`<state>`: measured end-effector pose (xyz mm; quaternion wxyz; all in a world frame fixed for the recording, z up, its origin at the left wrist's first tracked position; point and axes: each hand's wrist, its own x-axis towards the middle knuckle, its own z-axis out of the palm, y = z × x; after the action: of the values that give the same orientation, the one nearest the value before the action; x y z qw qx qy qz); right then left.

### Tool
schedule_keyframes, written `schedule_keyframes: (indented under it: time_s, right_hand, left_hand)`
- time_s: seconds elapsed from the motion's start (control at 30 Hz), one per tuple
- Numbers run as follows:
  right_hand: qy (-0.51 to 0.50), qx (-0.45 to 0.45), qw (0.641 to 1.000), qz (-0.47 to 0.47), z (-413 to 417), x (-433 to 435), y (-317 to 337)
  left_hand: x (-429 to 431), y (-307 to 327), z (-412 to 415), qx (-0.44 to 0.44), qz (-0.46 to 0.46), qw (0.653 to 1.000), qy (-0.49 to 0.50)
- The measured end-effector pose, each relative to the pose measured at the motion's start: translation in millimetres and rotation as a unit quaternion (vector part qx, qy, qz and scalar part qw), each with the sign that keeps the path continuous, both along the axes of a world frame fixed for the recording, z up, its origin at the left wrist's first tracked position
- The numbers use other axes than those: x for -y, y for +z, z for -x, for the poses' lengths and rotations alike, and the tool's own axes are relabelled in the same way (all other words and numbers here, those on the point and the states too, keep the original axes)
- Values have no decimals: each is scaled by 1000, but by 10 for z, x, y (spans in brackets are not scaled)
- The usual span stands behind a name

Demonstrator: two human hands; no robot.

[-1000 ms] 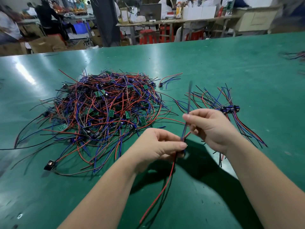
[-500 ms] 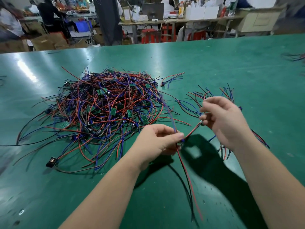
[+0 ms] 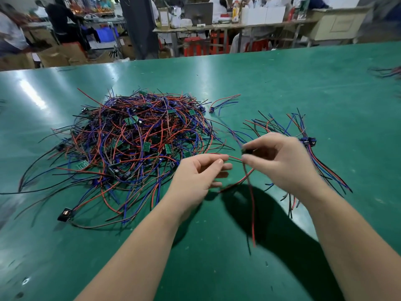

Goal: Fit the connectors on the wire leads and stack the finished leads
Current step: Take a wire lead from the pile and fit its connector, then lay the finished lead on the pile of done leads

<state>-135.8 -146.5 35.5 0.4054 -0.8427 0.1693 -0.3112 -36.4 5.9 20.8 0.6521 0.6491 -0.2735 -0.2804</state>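
Hanging near-vertical from right hand grip: red lead.

Right hand now pinching a small black connector, left hand opened, red lead dangling lower

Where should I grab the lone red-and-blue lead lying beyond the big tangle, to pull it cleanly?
Pinch the small dark connector at the lone red-and-blue lead's near left end, coming from the open green table side. Its wires fan away rightward, clear of the tangled wire pile.
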Motion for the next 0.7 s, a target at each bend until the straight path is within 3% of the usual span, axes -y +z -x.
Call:
schedule_keyframes:
  time_s: [0.13,0.27,0.37,0.5,0.7]
  right_hand:
    - [-199,-3,979,52,86,282,38]
    - [-269,-110,950,112,152,479,-26]
    - [-263,-176,943,100,135,527,-112]
    - [-277,-162,941,106,106,548,-126]
    - [-267,-211,934,111,123,554,-143]
  left_hand:
    - [-50,-41,-165,200,-72,967,141]
    - [-135,-93,-289,335,-202,903,179]
    - [-128,-148,-328,382,-273,866,172]
    - [-125,-187,-334,422,-326,826,182]
    - [-146,-228,-361,442,-410,778,179]
